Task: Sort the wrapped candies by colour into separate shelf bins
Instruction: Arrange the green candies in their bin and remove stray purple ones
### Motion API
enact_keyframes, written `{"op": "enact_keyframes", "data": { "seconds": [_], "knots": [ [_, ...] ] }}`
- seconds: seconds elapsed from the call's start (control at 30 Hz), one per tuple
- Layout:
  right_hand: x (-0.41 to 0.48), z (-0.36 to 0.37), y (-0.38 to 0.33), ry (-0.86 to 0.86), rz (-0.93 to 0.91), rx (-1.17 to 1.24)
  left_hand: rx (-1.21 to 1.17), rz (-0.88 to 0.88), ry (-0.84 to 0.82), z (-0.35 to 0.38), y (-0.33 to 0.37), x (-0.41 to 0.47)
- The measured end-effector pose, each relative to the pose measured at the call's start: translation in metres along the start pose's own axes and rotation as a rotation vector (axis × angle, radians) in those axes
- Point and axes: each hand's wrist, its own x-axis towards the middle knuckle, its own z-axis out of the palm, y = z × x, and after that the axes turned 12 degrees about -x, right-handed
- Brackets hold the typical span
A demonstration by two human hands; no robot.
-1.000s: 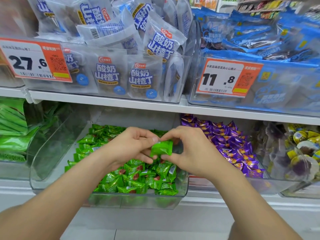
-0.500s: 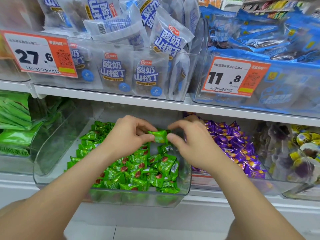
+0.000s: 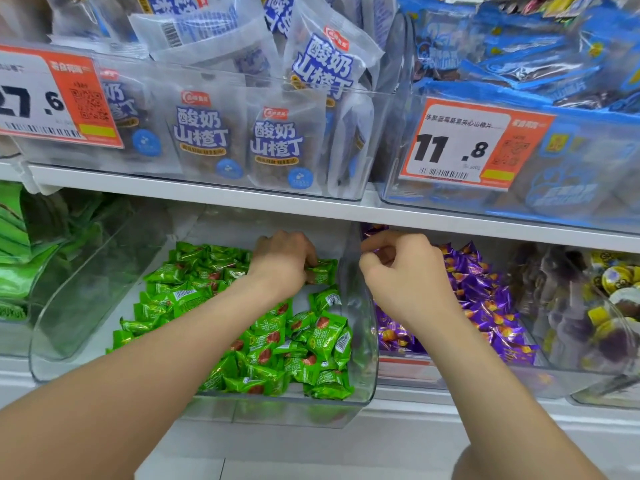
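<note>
**Green candy set down at the far end of its bin**

The left grip pinches a green foil-wrapped candy low over the far right corner of the clear plastic bin of green candies, just beside the wall next to the purple side. To finish well, I judge it should release only once the candy sits below that wall, so nothing tips across. The right grip hangs curled above the purple foil-wrapped candies in the next bin to the right; whether it pinches one I cannot tell. On the shelf above, white-and-blue packets read 酸奶山楂丁. The left orange-edged price tag reads 27.6 and the right orange-edged price tag reads 11.8.
</note>
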Motion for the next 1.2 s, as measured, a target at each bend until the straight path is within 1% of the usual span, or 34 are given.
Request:
{"op": "enact_keyframes", "data": {
  "seconds": [0.2,0.33,0.47,0.6,0.67,0.77,0.8,0.87,1.0,1.07,1.2],
  "knots": [
    [-0.001,0.002,-0.006,-0.01,0.001,0.013,0.165,0.018,-0.048,0.003,0.001,0.012],
    [-0.001,0.001,-0.007,-0.016,-0.001,0.013,0.2,0.043,-0.065,0.013,-0.005,0.008],
    [-0.002,0.001,-0.007,-0.022,0.01,0.011,0.181,0.053,-0.03,0.015,-0.004,0.007],
    [-0.004,-0.002,-0.007,-0.03,0.005,0.014,0.19,0.104,-0.007,0.011,-0.002,0.001],
    [-0.005,-0.002,-0.007,-0.028,0.001,0.012,0.137,0.122,0.003,0.008,0.001,-0.003],
    [-0.006,-0.002,-0.006,-0.033,0.006,0.019,-0.019,0.078,-0.071,0.01,0.005,-0.012],
    [-0.007,-0.002,-0.006,-0.036,0.008,0.022,-0.023,0.066,-0.113,0.013,0.009,-0.017],
    [-0.006,-0.002,-0.006,-0.036,0.006,0.028,0.053,0.076,-0.159,0.02,0.016,-0.022],
    [-0.007,-0.002,-0.005,-0.037,0.005,0.041,0.119,0.091,-0.123,0.025,0.025,-0.027],
    [-0.007,-0.003,-0.005,-0.037,0.01,0.044,0.115,0.089,-0.134,0.025,0.025,-0.027],
    [-0.007,-0.009,-0.003,-0.029,-0.003,0.018,0.02,0.116,-0.215,0.007,0.018,-0.026]
  ]
}}
